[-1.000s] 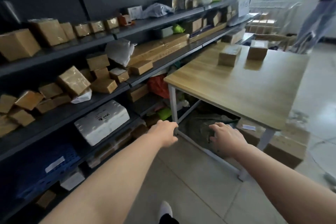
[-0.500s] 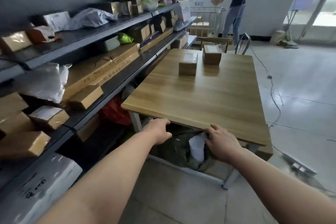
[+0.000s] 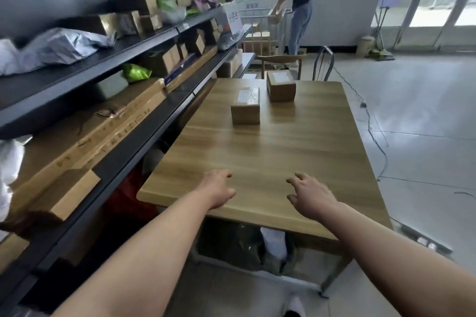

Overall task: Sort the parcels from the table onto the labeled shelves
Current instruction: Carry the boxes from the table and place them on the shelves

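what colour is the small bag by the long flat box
The bag is bright green, seen in the head view.

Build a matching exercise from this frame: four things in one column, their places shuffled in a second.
Things:
1. nearer parcel
2. green bag
3. left hand
4. metal chair

Places:
A. past the far end of the table
B. over the table's near end, holding nothing
C. on the shelf left of the table
D. on the tabletop, in front of the farther parcel

Pairs: 1-D, 2-C, 3-B, 4-A
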